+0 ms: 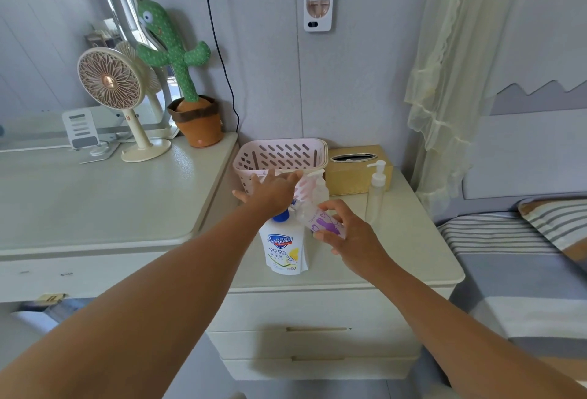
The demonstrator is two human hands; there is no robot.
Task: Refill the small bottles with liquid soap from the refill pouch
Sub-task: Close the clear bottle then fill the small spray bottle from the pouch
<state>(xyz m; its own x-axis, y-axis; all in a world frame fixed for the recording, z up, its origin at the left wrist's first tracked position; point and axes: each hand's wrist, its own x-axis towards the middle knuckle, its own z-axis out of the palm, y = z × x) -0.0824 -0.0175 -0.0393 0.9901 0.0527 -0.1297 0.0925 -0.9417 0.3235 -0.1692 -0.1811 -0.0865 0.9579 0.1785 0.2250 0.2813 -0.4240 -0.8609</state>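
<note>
A white Safeguard refill pouch [285,249] with a blue cap stands on the nightstand [397,255]. My right hand [346,233] grips a small clear bottle with a purple hand print [324,223], tilted over beside the pouch's cap. My left hand [270,190] reaches forward with fingers spread, over the pouch and in front of the pink basket [279,157]. A clear pump bottle [317,185] stands just beyond the fingertips, partly hidden. A taller pump bottle [376,192] stands upright to the right.
A tan tissue box [355,173] sits behind the bottles against the wall. To the left, a higher dresser [95,201] carries a fan [120,103], a cactus toy [187,80] and a phone stand. A bed [524,271] lies right.
</note>
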